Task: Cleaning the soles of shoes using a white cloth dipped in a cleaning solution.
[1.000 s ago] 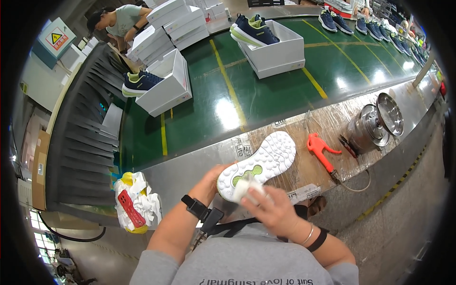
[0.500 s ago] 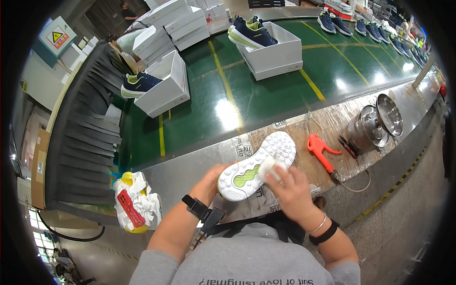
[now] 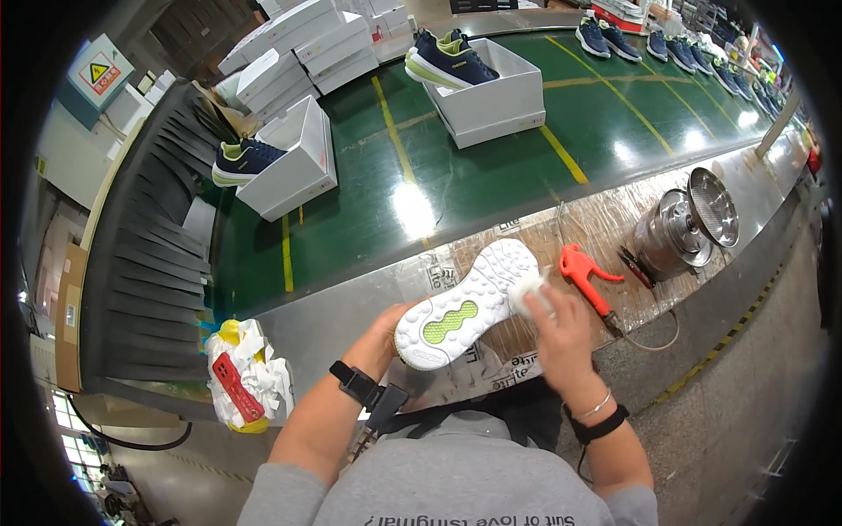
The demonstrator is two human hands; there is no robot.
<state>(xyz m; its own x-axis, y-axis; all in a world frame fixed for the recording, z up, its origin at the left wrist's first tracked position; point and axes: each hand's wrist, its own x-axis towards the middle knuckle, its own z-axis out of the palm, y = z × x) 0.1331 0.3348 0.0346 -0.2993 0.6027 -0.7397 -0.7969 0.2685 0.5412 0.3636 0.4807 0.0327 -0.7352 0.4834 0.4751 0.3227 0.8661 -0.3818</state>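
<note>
A sneaker (image 3: pixel 462 307) is held sole up, showing its white studded sole with a green mesh window in the middle. My left hand (image 3: pixel 386 331) grips its heel end from the left, with the fingers mostly hidden behind the shoe. My right hand (image 3: pixel 561 329) is closed on a white cloth (image 3: pixel 528 295), which lies against the right edge of the sole towards the toe. The shoe's upper is out of sight beneath the sole.
A red air gun (image 3: pixel 592 279), black pliers (image 3: pixel 636 266) and a steel pot (image 3: pixel 674 230) sit right on the bench. White scraps with a red phone case (image 3: pixel 237 386) lie left. Beyond, a green conveyor (image 3: pixel 368 193) carries open boxes (image 3: pixel 487 105) and navy sneakers (image 3: pixel 605 39).
My right hand has slid the cloth from the middle of the sole rightward to the edge near the toe. My left hand keeps its hold on the heel. The whole view has shifted slightly.
</note>
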